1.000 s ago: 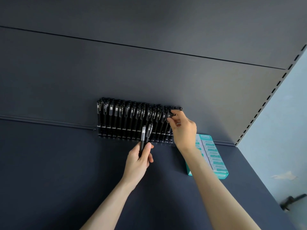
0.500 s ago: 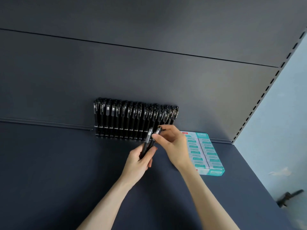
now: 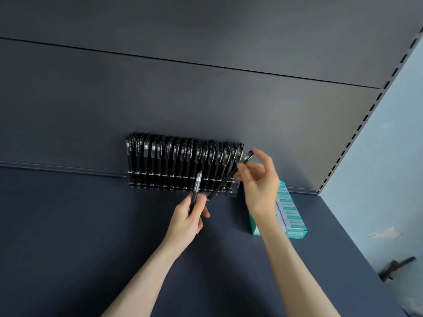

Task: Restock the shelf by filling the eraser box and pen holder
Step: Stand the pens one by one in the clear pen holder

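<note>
**Q:** What is each of your hands carrying?

**A:** Your left hand [image 3: 188, 217] is gripping one black pen [image 3: 196, 186] upright, fingers curling round its lower barrel, just in front of the pen holder [image 3: 233, 191]. Your right hand [image 3: 258, 181] is pinching a second pen [image 3: 225, 180] at its upper part. This pen is slanting, top end towards the holder's right edge.

**Q:** And the stock?

**A:** The holder is standing against the back panel [image 3: 206, 106], packed with stocked pens [image 3: 158, 156]. The teal eraser box [image 3: 293, 223] is lying on the shelf [image 3: 91, 236] just right of it, partly behind your right wrist.
</note>
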The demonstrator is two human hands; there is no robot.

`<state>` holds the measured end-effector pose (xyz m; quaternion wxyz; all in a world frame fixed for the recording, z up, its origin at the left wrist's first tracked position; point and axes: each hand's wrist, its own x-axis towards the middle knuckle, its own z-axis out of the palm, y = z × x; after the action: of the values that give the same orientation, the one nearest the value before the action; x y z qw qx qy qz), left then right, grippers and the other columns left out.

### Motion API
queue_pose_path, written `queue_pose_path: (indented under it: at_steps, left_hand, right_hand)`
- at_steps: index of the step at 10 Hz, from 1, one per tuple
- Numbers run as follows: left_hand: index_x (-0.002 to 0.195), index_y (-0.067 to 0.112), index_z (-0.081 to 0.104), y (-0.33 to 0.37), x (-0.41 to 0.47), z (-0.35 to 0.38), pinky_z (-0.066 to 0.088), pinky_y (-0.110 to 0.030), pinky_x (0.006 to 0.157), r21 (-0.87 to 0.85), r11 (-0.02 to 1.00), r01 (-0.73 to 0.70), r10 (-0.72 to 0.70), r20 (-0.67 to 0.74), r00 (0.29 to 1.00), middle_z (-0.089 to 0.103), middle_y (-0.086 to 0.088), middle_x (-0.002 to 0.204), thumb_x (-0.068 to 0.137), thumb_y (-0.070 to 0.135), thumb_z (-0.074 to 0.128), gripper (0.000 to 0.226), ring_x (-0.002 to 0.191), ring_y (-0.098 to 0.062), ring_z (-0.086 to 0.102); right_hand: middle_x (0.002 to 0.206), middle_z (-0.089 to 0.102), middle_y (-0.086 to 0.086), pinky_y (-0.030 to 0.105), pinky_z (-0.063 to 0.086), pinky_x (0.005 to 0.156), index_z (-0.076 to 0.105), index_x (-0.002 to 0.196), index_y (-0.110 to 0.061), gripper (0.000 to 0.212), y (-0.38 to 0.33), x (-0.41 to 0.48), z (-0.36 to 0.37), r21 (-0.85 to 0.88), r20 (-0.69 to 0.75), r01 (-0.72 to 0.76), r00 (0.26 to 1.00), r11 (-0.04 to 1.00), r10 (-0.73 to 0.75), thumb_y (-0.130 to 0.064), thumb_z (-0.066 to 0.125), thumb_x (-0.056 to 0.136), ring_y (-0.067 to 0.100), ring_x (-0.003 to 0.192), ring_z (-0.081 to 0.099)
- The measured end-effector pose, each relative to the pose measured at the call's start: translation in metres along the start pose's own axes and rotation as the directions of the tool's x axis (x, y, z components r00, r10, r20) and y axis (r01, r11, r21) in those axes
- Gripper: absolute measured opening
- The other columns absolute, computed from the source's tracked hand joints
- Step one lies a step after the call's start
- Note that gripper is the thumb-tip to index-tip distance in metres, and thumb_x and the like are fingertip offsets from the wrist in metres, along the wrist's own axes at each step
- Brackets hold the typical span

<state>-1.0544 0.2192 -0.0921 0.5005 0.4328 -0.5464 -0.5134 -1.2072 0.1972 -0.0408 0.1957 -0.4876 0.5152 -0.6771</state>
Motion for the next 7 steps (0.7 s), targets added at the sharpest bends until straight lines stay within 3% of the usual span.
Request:
queue_pose_path:
  at_steps: [1,2,4,5,6,7]
  left_hand:
    - [0.098,0.010,0.059,0.000,0.001,0.000,0.028,-0.014,0.041,-0.022,0.999,0.026,-0.026,-0.030,0.999,0.048,-0.005,0.069,0.100,0.030,0.043,0.026,0.044,-0.005,0.034]
    - [0.090,0.010,0.058,0.000,0.002,0.000,0.029,-0.015,0.042,-0.012,0.998,0.061,-0.061,-0.037,0.997,0.044,-0.004,0.061,0.099,0.033,0.043,0.029,0.045,-0.006,0.035]
    - [0.086,0.010,0.056,0.000,0.003,-0.001,0.030,-0.016,0.043,-0.008,0.998,0.069,-0.069,-0.037,0.997,0.042,-0.001,0.057,0.099,0.034,0.044,0.030,0.045,-0.005,0.036]
    - [0.086,0.011,0.056,0.000,0.003,0.000,0.031,-0.016,0.044,-0.008,0.997,0.074,-0.075,-0.039,0.996,0.043,0.000,0.057,0.099,0.035,0.044,0.030,0.047,-0.005,0.037]
    - [0.086,0.010,0.056,0.000,0.002,0.000,0.031,-0.015,0.044,-0.005,0.998,0.067,-0.067,-0.036,0.997,0.043,0.001,0.056,0.099,0.035,0.044,0.030,0.047,-0.004,0.037]
    - [0.086,0.011,0.056,0.000,0.002,0.000,0.031,-0.015,0.044,0.000,0.998,0.063,-0.063,-0.033,0.997,0.042,0.001,0.056,0.099,0.035,0.044,0.030,0.047,-0.004,0.037]
  right_hand:
    - [0.081,0.066,-0.001,0.010,0.043,0.070,0.055,0.120,-0.016,0.034,-0.003,0.018,-0.002,-0.172,-0.078,0.138,0.985,0.975,-0.153,-0.008,0.063,0.087,0.017,0.068,0.064]
    - [0.088,0.066,0.007,0.001,0.036,0.070,0.056,0.121,-0.010,0.035,-0.001,0.029,0.002,-0.283,-0.065,0.241,0.961,0.928,-0.269,-0.005,0.062,0.087,0.018,0.071,0.061]
    - [0.099,0.063,0.009,0.003,0.041,0.073,0.057,0.121,-0.008,0.035,0.006,0.034,0.008,-0.319,-0.009,0.298,0.948,0.899,-0.318,-0.002,0.061,0.087,0.016,0.077,0.061]
    - [0.098,0.062,0.008,0.006,0.043,0.073,0.058,0.121,-0.007,0.034,0.008,0.033,0.010,-0.343,0.017,0.322,0.942,0.883,-0.337,-0.002,0.061,0.087,0.014,0.077,0.059]
    - [0.097,0.062,0.007,0.031,0.052,0.075,0.059,0.120,-0.010,0.034,0.013,0.032,0.012,-0.385,0.057,0.321,0.944,0.865,-0.325,-0.004,0.063,0.086,0.017,0.075,0.060]
    - [0.093,0.064,0.005,0.044,0.054,0.072,0.061,0.118,-0.013,0.033,0.018,0.030,0.014,-0.437,0.087,0.319,0.946,0.841,-0.314,-0.006,0.064,0.086,0.021,0.073,0.061]
